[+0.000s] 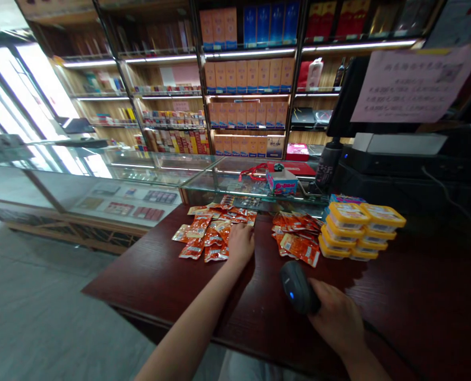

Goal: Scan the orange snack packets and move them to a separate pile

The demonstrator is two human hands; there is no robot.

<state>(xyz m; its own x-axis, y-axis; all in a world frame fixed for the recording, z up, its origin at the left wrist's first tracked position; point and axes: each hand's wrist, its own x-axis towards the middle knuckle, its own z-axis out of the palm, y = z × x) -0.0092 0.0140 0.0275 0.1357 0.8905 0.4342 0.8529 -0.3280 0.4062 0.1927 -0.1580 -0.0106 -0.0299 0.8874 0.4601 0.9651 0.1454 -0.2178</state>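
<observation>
Black barcode scanner point(297, 288) is gripped by the right hand point(336, 317) above the dark wooden counter point(417, 296). Beyond it, orange-red snack packets point(211, 233) are pressed by the open left hand point(241, 243). Their print is unreadable.

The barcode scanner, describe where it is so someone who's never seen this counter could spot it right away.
On the dark wooden counter, look at the near edge, in front of the orange snack packets and the yellow-lidded tubs. The barcode scanner sits in the right hand. It is the only black, rounded thing there, with a small blue light.
</observation>
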